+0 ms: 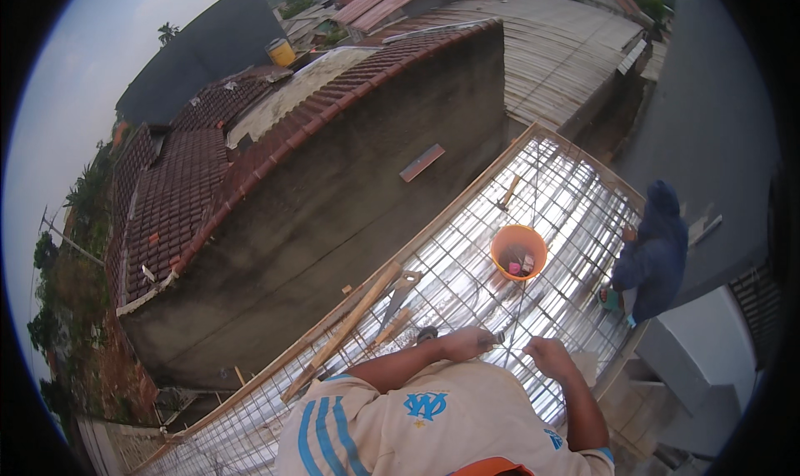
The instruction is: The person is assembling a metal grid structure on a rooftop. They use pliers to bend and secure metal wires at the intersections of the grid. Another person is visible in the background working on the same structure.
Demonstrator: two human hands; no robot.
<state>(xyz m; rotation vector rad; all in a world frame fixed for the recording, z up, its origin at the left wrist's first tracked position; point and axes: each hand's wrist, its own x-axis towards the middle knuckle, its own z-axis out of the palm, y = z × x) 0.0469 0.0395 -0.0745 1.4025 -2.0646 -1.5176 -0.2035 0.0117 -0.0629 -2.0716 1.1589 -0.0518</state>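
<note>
My left hand [468, 343] is closed at the front of my shirt, above the wire mesh [475, 297]. A small metallic bit shows at its fingertips, too small to name. To its right, my right hand [550, 358] is curled with the fingers pressed together; I cannot make out what is in it. The two hands are apart. A thin dark line [522, 301] runs over the mesh and down between them. Beside my left forearm lies a small black object [427, 334], partly hidden. Shiny silver sheeting lies beneath the mesh.
An orange bucket [498, 263] with small items inside stands ahead on the mesh. Beyond it lies a hammer [508, 194]. On the left are a handsaw [398, 297] and a long wooden plank [342, 334]. A person in dark blue [658, 247] crouches at the right edge.
</note>
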